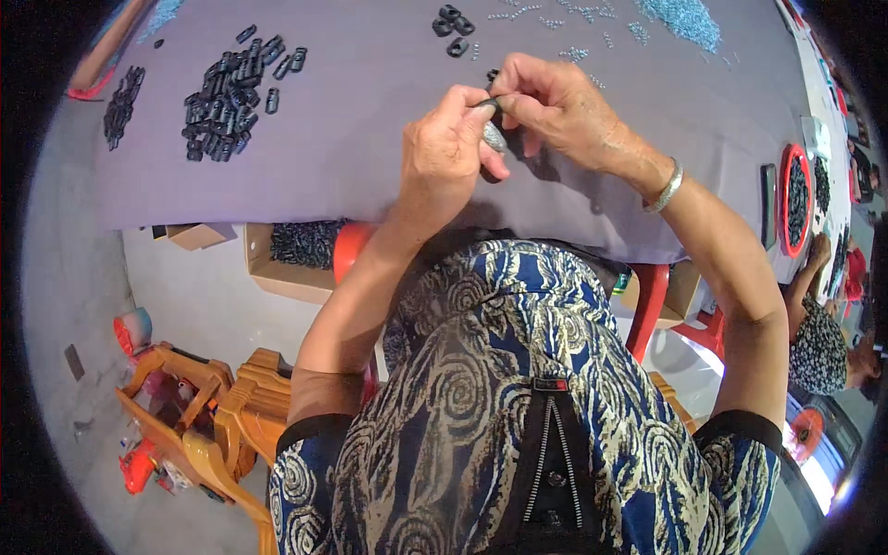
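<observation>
Above the purple-grey tablecloth, my two hands meet at the fingertips. My left hand is closed, pinching a small black plastic part between thumb and forefinger. From the other side my right hand, with a silver bangle at its wrist, grips the same part between thumb and finger. Fingers cover most of the part. Something silvery grey shows at my left fingers; whether it is a wrap or a held thing I cannot tell. Just beyond, a few black barrel-shaped pieces lie beside scattered small metal springs.
A large heap of black barrel pieces lies left, with a smaller black pile beyond. Many springs form a mound at far right. A red basket holds black parts near another person. Below the table stands a cardboard box.
</observation>
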Tool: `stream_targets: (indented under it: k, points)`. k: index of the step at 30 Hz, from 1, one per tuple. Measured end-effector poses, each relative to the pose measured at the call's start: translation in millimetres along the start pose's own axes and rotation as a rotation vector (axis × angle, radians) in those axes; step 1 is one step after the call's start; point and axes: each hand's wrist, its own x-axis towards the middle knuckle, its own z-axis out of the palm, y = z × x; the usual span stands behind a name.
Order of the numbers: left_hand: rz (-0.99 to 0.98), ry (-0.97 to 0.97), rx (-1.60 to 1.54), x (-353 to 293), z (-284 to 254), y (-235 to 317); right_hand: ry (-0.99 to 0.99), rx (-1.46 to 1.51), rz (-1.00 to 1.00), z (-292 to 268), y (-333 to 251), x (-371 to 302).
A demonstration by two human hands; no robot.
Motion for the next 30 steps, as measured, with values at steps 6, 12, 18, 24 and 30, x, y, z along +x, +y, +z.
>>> stream_targets:
  k: [6,12,18,24,30]
  points:
    - [0.000,0.032,0.011,1,0,5,0.069,0.021,-0.017,8,6,-1]
    - [-0.011,-0.016,0.014,2,-2,11,0.194,-0.267,-0.127,17,0,-7]
    - [0.027,0.041,0.027,0,2,5,0.295,-0.461,-0.234,30,-7,-12]
    - [0.132,0.058,0.126,4,-1,2,0.354,-0.431,-0.278,39,-8,-12]
    - [0.058,0.028,-0.071,1,-1,2,0.284,-0.599,-0.351,30,-11,-12]
